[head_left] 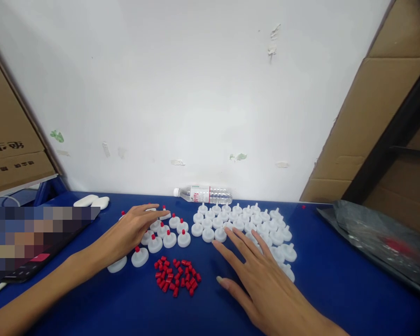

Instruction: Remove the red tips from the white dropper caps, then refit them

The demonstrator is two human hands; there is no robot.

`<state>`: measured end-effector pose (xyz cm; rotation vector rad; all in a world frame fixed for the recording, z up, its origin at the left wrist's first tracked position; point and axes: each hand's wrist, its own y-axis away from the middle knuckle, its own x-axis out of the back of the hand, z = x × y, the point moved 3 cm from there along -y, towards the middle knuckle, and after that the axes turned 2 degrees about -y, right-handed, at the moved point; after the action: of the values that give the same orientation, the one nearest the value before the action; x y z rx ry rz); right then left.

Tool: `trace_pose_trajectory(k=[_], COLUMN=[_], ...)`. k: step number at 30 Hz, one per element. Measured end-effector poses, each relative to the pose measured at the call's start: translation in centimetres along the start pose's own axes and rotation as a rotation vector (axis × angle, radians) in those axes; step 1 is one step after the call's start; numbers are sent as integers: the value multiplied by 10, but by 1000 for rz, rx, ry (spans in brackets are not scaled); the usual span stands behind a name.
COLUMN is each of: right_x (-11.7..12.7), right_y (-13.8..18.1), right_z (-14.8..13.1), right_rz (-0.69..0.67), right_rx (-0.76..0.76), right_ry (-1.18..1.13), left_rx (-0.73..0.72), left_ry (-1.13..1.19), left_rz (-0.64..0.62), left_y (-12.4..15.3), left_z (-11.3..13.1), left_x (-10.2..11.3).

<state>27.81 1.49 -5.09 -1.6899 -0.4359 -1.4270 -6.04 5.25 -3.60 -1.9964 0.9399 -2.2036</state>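
My left hand [135,228] reaches over a group of white nozzle caps with red tips [170,239], its fingers stretched out. Its fingertips are close to one red-tipped cap [165,215] at the back; whether they touch it I cannot tell. Part of the group is hidden beneath this hand. My right hand [254,268] is spread with nothing in it, its fingertips at the near edge of a dense cluster of white nozzle caps without red tips [207,234]. Between my hands lies a loose pile of small red caps [177,276] on the blue table [196,317].
A clear plastic bottle [210,194] lies on its side against the white wall. At left are a dark device with a blurred screen [31,261] and white oval objects [91,201]. A plastic bag [388,238] lies at right, beside cardboard [371,102].
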Motion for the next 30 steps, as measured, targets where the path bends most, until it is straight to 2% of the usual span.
trace_pose_trajectory(k=[4, 10, 18, 23, 27, 30], right_x=[0, 0, -3, -5, -5, -5], right_y=[-1, -2, -2, -1, -1, -2], right_z=[-1, 0, 6, 8, 8, 8], right_rz=[10, -14, -77, -127, -129, -121], right_rx=[17, 31, 5, -21, -11, -11], right_ry=[7, 8, -83, -104, -103, -91], left_rx=[28, -25, -26, -60, -194, -286], left_ry=[1, -15, -10, 98, 152, 184], left_rz=[10, 46, 96, 91, 92, 37], left_y=[2, -2, -8, -3, 1, 5], left_z=[0, 3, 12, 28, 51, 70], left_x=[0, 3, 24, 31, 32, 30])
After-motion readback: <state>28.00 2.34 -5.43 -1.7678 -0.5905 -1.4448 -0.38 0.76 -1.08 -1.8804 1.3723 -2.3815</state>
